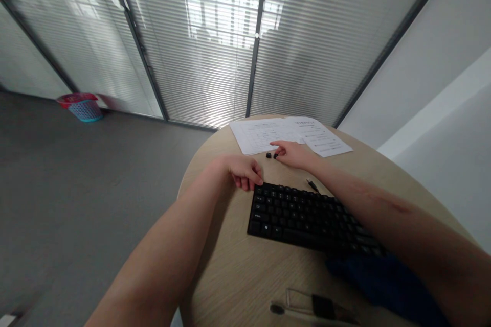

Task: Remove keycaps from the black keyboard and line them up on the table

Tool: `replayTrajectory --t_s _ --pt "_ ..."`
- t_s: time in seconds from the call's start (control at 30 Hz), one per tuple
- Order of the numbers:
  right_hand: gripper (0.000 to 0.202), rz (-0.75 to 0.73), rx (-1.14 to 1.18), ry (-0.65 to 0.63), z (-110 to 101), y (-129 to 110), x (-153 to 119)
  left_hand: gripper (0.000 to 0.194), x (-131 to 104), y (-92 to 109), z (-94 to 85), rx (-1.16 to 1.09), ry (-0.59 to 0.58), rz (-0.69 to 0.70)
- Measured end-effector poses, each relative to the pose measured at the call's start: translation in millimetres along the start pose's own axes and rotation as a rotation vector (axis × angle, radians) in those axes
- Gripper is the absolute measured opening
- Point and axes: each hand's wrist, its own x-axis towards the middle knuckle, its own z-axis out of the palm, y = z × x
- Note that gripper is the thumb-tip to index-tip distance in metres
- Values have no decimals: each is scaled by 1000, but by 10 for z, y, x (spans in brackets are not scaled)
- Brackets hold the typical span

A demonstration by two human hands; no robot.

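A black keyboard (295,214) lies at an angle on the round wooden table. At its upper left corner is my left hand (244,171), with curled fingers and the thumb and forefinger against the corner. Beyond the keyboard, my right hand (293,154) pinches a small black piece that looks like a keycap (275,156) just above or on the tabletop; its forefinger points out to the left. A second small black keycap (268,155) sits beside it. My right forearm passes over the keyboard's right part and hides some keys.
Printed sheets (264,135) lie at the table's far edge. A cable plug (312,185) is behind the keyboard. Nearer me are a wire-looped tool with a black part (323,306) and dark blue cloth (378,278). A red and blue basket (85,109) stands on the floor by the blinds.
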Motion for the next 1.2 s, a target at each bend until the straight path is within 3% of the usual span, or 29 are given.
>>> replayTrajectory --t_s 0.3,0.47,0.63,0.77,0.93,1.03,1.2 --pt "60 14 4 32 -128 -56 -66 32 -14 -1 -5 22 -7 20" --pt "37 -20 25 87 -325 -106 -380 33 0 -7 -12 32 -9 27" --pt "28 -24 82 -118 -382 -328 -849 34 22 -15 -14 32 11 3" --pt "27 5 46 -242 -344 -468 -1008 27 14 -13 -8 21 21 -7" --pt "30 -1 -93 -220 -383 -593 -1034 25 -12 12 22 30 53 -26" --pt "30 -15 -168 -110 -479 -681 -1209 27 -15 46 37 140 203 -5" --pt "28 -55 -171 -26 -663 -586 -1934 31 31 137 16 333 656 82"
